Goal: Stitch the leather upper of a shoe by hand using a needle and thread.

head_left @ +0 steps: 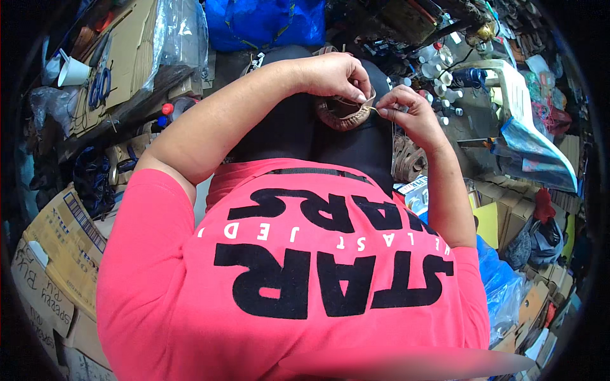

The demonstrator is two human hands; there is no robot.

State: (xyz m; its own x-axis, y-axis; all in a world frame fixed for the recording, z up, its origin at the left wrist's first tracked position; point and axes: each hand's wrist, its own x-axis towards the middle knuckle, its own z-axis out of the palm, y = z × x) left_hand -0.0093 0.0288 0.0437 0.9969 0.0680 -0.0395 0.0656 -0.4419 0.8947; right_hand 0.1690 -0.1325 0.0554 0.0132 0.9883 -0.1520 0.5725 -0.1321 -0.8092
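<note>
A brown leather shoe (333, 120), with stitching along its edge, rests on my dark-clad lap. My left hand (340, 77) is closed on the shoe's upper edge, fingers bent over the opening. Just right of the shoe, my right hand (412, 114) pinches a thin pale thread (373, 110) that runs to the shoe's stitched rim. Whether a needle is between those fingertips is too small to tell. Part of the shoe is hidden behind my left hand.
A blue bag (264, 24) lies beyond my knees. Blue-handled scissors (100, 87), a white cup (73, 72) and cardboard sheets (130, 54) sit at left. Several small bottles (438, 76) and a white plastic chair (515, 95) stand at right. Cardboard boxes (60, 247) flank me.
</note>
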